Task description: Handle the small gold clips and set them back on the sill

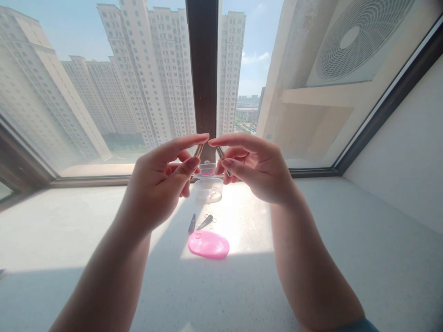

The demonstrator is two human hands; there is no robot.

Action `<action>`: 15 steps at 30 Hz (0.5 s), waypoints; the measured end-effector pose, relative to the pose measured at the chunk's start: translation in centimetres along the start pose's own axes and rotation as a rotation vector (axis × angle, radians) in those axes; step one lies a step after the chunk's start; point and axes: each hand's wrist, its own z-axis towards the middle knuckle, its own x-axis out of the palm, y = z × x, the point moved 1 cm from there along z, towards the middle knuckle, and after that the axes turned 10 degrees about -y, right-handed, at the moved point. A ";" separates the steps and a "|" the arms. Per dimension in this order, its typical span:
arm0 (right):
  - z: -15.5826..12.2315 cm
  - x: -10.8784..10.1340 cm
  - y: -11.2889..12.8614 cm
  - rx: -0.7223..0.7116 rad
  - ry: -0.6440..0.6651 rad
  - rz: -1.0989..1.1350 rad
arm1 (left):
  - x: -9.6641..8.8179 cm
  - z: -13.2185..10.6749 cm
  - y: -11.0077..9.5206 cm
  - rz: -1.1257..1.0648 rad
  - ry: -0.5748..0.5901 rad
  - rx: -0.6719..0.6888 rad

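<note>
My left hand (155, 180) is raised in front of the window, its thumb and index finger closed on a slim gold-toned hair clip (198, 151). Opposite it, my right hand (258, 166) pinches a darker, shiny metal hair clip (220, 152) the same way. The two index fingertips almost meet, and the clips tilt toward each other at the top, apart lower down. Fingers cover part of both clips. Below on the sill lie a black snap hair clip (192, 223) and another dark clip (206, 222) with small rings around it.
A pink oval lid (211, 245), with small loops on it, lies on the white sill (214, 295). Behind the clips stands a clear plastic tub (208, 191), with another clear container showing pink (207, 169) beyond it. The dark window frame (203, 69) rises behind my hands.
</note>
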 end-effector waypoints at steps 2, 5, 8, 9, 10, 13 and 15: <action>0.0 0.0 0.1 0.010 0.003 -0.016 | 0.0 0.0 0.0 -0.006 -0.004 -0.019; 0.0 0.0 0.1 0.023 -0.003 -0.040 | 0.0 0.0 -0.1 -0.002 -0.012 -0.054; 0.1 0.0 0.2 0.026 -0.010 -0.049 | 0.0 0.0 -0.1 -0.008 -0.026 -0.074; 0.2 0.0 0.2 0.028 -0.011 -0.050 | 0.0 0.0 -0.2 -0.012 -0.027 -0.083; 0.2 0.0 0.2 0.029 -0.012 -0.049 | 0.0 0.0 -0.2 -0.015 -0.026 -0.094; 0.3 -0.1 0.1 0.028 -0.021 -0.049 | 0.1 0.0 -0.3 -0.044 -0.020 -0.120; 0.3 -0.1 0.1 0.028 -0.031 -0.052 | 0.1 0.0 -0.3 -0.062 -0.021 -0.128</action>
